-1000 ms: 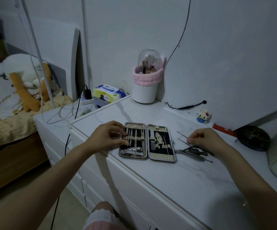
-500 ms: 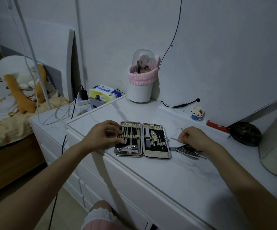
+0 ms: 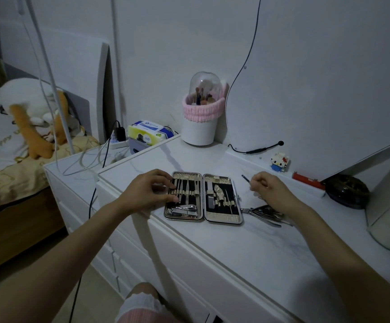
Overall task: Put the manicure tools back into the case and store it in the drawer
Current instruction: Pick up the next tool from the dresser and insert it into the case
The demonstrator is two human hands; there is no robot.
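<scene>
The manicure case (image 3: 222, 220) lies open flat on the white dresser top (image 3: 236, 248), both halves holding metal tools under elastic loops. My left hand (image 3: 147, 191) rests on the case's left edge, fingertips on the tools there. My right hand (image 3: 271, 190) is just right of the case, pinching a thin metal tool (image 3: 246, 178) whose tip points up and left. A small pile of loose metal tools (image 3: 265, 214) lies on the dresser under my right wrist, partly hidden.
A white brush holder with pink band (image 3: 201, 117) stands at the back. A small toy figure (image 3: 279, 162), a red item (image 3: 307, 179) and a dark round dish (image 3: 346, 191) sit at the right back. Tissue pack (image 3: 148, 132) and cables lie left. Dresser drawers (image 3: 189, 276) are below.
My right hand has lifted off the pile with one thin tool pinched in its fingers. My left hand stays on the case's left half.
</scene>
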